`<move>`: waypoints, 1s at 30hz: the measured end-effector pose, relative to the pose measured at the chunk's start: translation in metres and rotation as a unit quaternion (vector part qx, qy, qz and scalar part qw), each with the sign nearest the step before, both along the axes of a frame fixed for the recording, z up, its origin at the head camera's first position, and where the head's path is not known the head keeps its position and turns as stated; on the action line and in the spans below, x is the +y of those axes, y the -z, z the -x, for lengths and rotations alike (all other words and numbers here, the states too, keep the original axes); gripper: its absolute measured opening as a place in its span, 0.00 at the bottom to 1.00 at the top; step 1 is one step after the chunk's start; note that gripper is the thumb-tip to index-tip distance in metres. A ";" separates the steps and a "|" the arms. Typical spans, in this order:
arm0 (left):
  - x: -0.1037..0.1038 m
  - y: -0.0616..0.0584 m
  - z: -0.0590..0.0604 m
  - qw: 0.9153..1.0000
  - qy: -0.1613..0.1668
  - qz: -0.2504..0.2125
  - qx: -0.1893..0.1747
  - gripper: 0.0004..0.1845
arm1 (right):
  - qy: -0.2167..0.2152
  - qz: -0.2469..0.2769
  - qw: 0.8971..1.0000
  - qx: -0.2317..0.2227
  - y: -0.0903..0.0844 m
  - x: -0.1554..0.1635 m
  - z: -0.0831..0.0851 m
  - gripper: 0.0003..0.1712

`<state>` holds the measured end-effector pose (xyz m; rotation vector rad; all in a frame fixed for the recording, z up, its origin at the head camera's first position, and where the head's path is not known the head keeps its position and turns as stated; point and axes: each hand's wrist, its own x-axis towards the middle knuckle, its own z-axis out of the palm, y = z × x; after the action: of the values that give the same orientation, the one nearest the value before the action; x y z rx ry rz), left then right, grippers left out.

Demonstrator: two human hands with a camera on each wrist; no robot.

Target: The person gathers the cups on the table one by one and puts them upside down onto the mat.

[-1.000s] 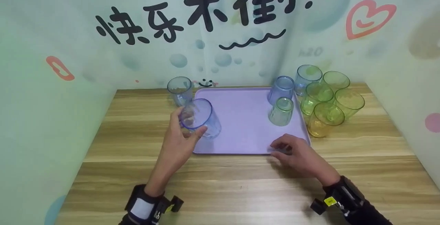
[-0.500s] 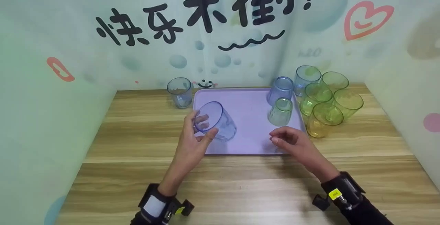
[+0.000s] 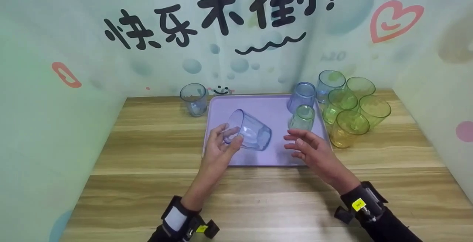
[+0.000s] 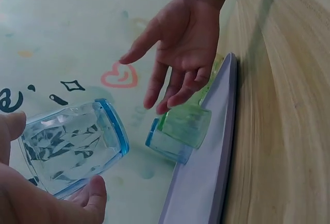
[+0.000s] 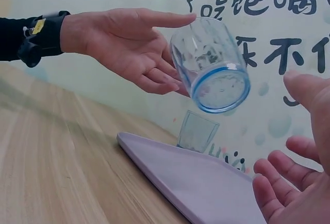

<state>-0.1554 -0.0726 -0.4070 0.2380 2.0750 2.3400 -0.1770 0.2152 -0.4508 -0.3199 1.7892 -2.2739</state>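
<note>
A clear blue glass tumbler (image 3: 257, 133) is tilted above the lilac tray (image 3: 258, 103), its base toward the right. My left hand (image 3: 220, 147) grips it near the rim, thumb on one side and fingers on the other. In the right wrist view the held tumbler (image 5: 209, 59) hangs well above the tray, its thick blue base facing that camera. My right hand (image 3: 314, 153) is a short way to the right, fingers spread and holding nothing. Beyond it, an upside-down green tumbler (image 3: 303, 114) and an upside-down blue tumbler (image 3: 302, 98) stand on the tray's right side.
Several upright tumblers, blue, green and amber (image 3: 345, 140), stand close together right of the tray. A single bluish tumbler (image 3: 196, 103) stands upright off the tray's back left corner. Printed cloth (image 3: 236, 64) walls in the wooden table (image 3: 251, 205) behind and at both sides.
My left hand has carried the tumbler rightward over the tray and tipped it further, swinging its base to the right. My right hand has risen off the tray's front edge, fingers spreading.
</note>
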 end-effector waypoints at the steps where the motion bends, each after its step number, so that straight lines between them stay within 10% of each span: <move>1: 0.002 0.001 -0.001 1.000 0.006 -0.011 -0.008 0.39 | -0.010 0.001 1.000 0.005 0.000 0.000 0.000 0.25; 14: 0.029 0.010 -0.008 0.994 0.054 -0.084 -0.039 0.35 | -0.066 0.033 0.996 0.042 0.008 -0.011 -0.002 0.40; 24: 0.029 0.013 -0.010 0.995 0.062 -0.066 -0.048 0.36 | -0.042 0.022 0.996 0.070 0.007 -0.016 -0.007 0.30; 30: 0.022 0.013 -0.009 0.995 0.095 0.022 -0.029 0.42 | -0.012 0.002 0.996 0.083 0.008 -0.014 -0.009 0.29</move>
<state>-0.1464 -0.0510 -0.4205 0.3462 1.9785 2.1641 -0.1677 0.2015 -0.4585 -0.5423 1.8465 -2.2950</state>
